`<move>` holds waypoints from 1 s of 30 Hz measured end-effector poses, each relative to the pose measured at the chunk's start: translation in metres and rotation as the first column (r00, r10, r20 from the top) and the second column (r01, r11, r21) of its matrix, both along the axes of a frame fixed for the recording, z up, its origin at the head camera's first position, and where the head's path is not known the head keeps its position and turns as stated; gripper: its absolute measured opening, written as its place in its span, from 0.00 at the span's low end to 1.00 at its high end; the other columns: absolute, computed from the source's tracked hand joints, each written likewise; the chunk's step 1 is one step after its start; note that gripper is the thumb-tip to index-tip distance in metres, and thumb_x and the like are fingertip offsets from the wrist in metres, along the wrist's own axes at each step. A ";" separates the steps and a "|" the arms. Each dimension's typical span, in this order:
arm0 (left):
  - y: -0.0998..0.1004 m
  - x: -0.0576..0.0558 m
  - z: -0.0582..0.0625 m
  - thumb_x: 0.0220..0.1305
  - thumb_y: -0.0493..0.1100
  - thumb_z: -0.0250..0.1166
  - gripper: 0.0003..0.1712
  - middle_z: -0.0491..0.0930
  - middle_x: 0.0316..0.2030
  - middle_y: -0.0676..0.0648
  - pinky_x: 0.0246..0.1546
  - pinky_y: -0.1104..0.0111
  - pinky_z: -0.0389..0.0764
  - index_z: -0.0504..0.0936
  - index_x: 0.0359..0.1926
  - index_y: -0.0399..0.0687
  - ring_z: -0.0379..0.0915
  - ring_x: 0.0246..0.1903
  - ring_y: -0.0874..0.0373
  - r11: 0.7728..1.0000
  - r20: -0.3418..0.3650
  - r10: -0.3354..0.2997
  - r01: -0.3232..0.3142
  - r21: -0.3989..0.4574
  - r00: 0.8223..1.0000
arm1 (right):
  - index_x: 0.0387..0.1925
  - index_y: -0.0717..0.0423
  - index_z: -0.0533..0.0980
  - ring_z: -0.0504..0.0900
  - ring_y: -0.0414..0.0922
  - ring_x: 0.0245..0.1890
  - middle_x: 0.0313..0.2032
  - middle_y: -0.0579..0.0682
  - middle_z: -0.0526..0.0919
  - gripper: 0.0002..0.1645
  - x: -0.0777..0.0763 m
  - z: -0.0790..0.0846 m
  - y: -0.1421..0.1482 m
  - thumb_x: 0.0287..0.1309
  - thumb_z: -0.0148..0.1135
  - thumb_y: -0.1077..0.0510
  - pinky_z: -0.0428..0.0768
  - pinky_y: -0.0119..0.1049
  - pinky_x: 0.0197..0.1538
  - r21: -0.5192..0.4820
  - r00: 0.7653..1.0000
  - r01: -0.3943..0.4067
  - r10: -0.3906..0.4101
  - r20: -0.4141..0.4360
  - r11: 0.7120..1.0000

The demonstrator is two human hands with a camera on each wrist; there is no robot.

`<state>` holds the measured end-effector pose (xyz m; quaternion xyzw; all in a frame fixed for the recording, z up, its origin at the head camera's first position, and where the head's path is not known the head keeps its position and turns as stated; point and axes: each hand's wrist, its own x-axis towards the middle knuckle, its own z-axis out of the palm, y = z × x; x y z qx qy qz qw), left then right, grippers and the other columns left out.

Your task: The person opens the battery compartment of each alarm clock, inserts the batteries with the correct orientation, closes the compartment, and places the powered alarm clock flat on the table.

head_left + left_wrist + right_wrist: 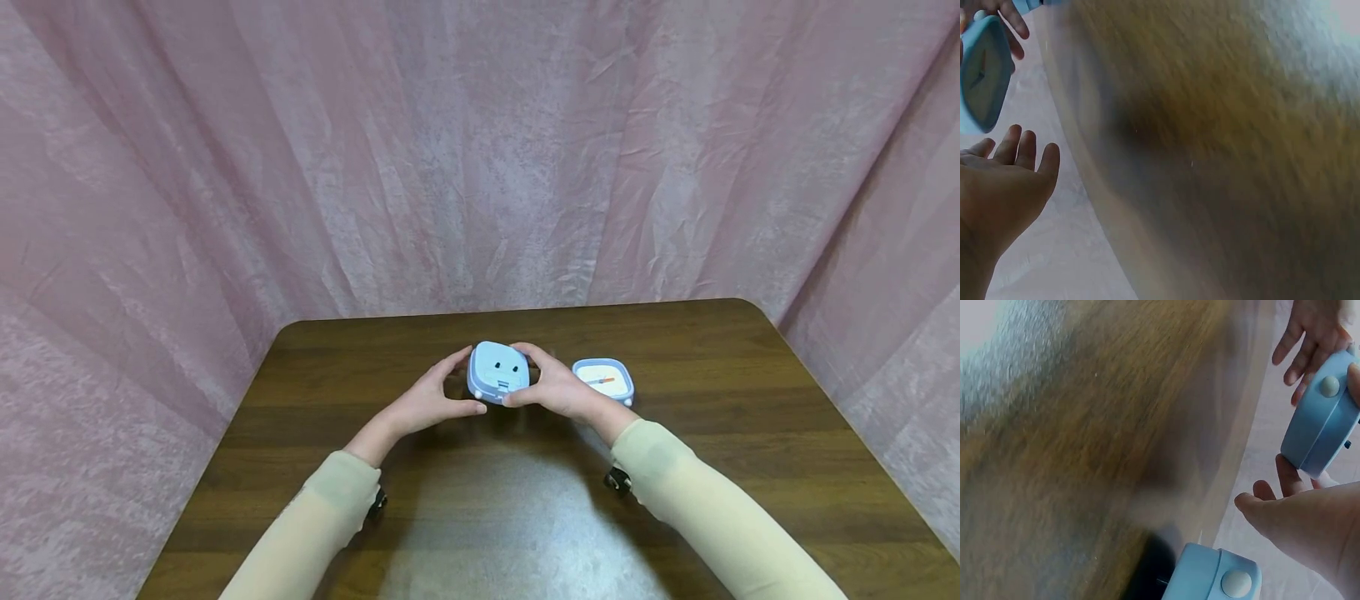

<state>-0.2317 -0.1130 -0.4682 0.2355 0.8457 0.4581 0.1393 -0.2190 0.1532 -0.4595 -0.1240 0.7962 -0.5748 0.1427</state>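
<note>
A light-blue alarm clock (498, 371) is held above the table, its back with two dark knobs facing up toward the head camera. My right hand (558, 385) grips its right side, the thumb on the lower edge and fingers at the far edge. My left hand (431, 400) is spread around the left side, fingertips close to the casing; in the left wrist view its fingers (1027, 149) are extended and apart from the clock. The clock's face (984, 78) and hands show there. A second blue alarm clock (603, 379) sits beside my right wrist, its white face with an orange hand visible.
The brown wooden table (315, 350) has rounded far corners. Pink velvet curtain (480, 167) hangs behind it and along both sides. The second clock's casing with a white round foot (1237, 583) shows at the bottom of the right wrist view.
</note>
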 end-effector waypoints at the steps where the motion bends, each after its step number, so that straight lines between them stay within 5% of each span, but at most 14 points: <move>1: 0.001 0.000 0.000 0.56 0.57 0.79 0.62 0.65 0.71 0.51 0.68 0.46 0.63 0.51 0.82 0.53 0.62 0.69 0.50 1.000 0.012 0.002 -0.002 0.019 1.000 | 0.74 0.50 0.62 0.71 0.53 0.61 0.63 0.56 0.72 0.55 0.000 0.000 0.000 0.47 0.82 0.56 0.71 0.47 0.58 -0.019 1.000 0.000 0.000 0.007 1.000; 19: 0.012 -0.002 -0.006 0.59 0.48 0.78 0.53 0.66 0.68 0.49 0.58 0.53 0.75 0.56 0.78 0.62 0.66 0.66 0.45 0.968 0.174 -0.008 -0.036 0.248 0.985 | 0.73 0.49 0.64 0.71 0.52 0.60 0.61 0.55 0.73 0.50 0.001 -0.002 0.000 0.51 0.79 0.60 0.71 0.47 0.60 -0.184 0.997 -0.046 0.056 0.048 0.982; 30: 0.013 -0.003 -0.002 0.61 0.43 0.77 0.48 0.69 0.68 0.50 0.61 0.51 0.72 0.60 0.76 0.62 0.66 0.66 0.49 0.957 0.170 -0.042 -0.010 0.291 0.985 | 0.77 0.48 0.59 0.67 0.53 0.67 0.69 0.56 0.68 0.53 0.002 -0.004 0.000 0.53 0.78 0.58 0.69 0.51 0.65 -0.190 0.994 -0.065 0.080 0.076 0.980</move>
